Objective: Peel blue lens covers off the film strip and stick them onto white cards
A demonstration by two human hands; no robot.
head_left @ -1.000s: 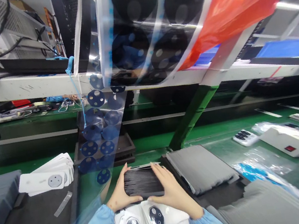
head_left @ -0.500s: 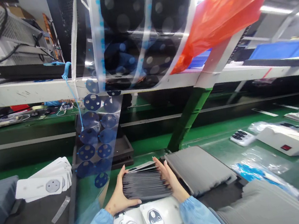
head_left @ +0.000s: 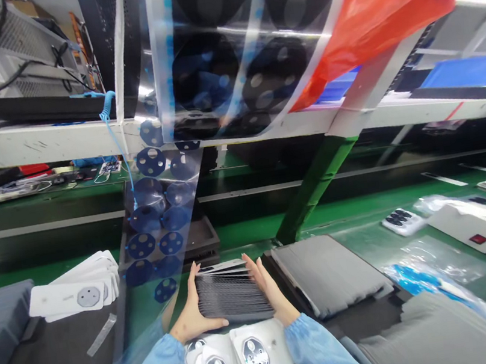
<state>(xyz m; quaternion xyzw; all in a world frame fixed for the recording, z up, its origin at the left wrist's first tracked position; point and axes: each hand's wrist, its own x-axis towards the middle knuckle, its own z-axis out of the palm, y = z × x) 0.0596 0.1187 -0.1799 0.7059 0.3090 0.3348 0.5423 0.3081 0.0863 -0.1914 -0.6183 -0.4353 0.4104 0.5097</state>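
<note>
Between both palms, a thick stack of thin dark panels (head_left: 233,296) is held at its two short ends, with a few pale-edged ones at its far side. My left hand (head_left: 195,314) grips the left end, its thumb along the near edge. At the right end my right hand (head_left: 269,290) presses with its fingers extended along the side. Just in front of the stack, near me, lie several white panels (head_left: 266,358) with dark octagonal parts and round holes. Blue sleeves cover both my forearms.
White panels (head_left: 74,292) lie fanned on a dark tray (head_left: 64,361) at left. A grey pile (head_left: 329,272) sits right of my hands. A clear sheet with blue discs (head_left: 152,220) hangs ahead from the shelf (head_left: 272,132). A white box (head_left: 478,226) stands at right.
The view has shifted slightly, and the white panels by my forearms show at a slightly different angle. Both hands keep hold of the stack, which sits tilted a little differently.
</note>
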